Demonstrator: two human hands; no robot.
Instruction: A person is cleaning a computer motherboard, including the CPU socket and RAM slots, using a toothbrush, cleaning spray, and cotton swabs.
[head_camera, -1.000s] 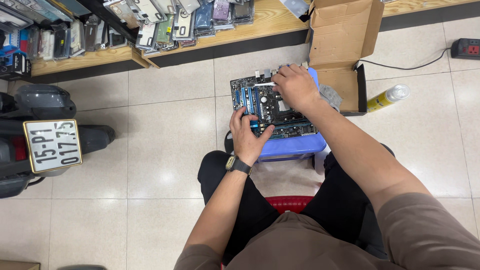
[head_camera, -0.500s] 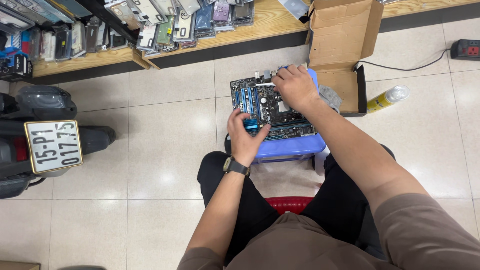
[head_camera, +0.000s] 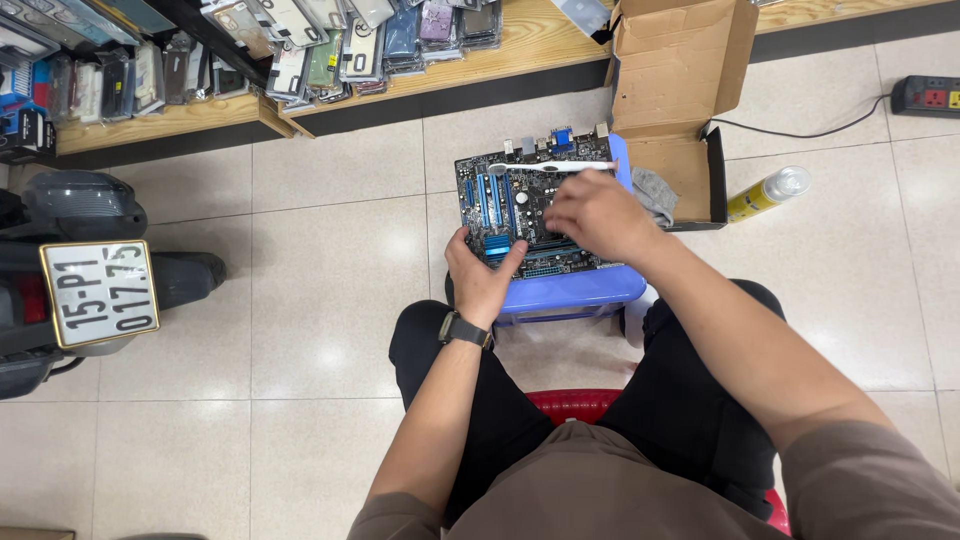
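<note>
A dark computer motherboard (head_camera: 510, 195) with blue slots lies flat on a blue plastic stool (head_camera: 575, 290) in front of my knees. My left hand (head_camera: 480, 275), with a dark watch on the wrist, grips the board's near left corner, thumb on top by a blue heatsink. My right hand (head_camera: 595, 215) hovers over the board's right half, fingers curled and slightly blurred; whether it holds anything small I cannot tell.
An open cardboard box (head_camera: 675, 90) stands right behind the stool, with a grey cloth (head_camera: 655, 192) beside it. A yellow spray can (head_camera: 765, 193) lies on the tiled floor at right. A power strip (head_camera: 925, 97) sits far right. A parked motorbike's rear (head_camera: 90, 270) is at left. Wooden shelves (head_camera: 300, 60) hold phone cases.
My right hand has come back from the board's far edge to its right middle. My left hand stays on the near left corner.
</note>
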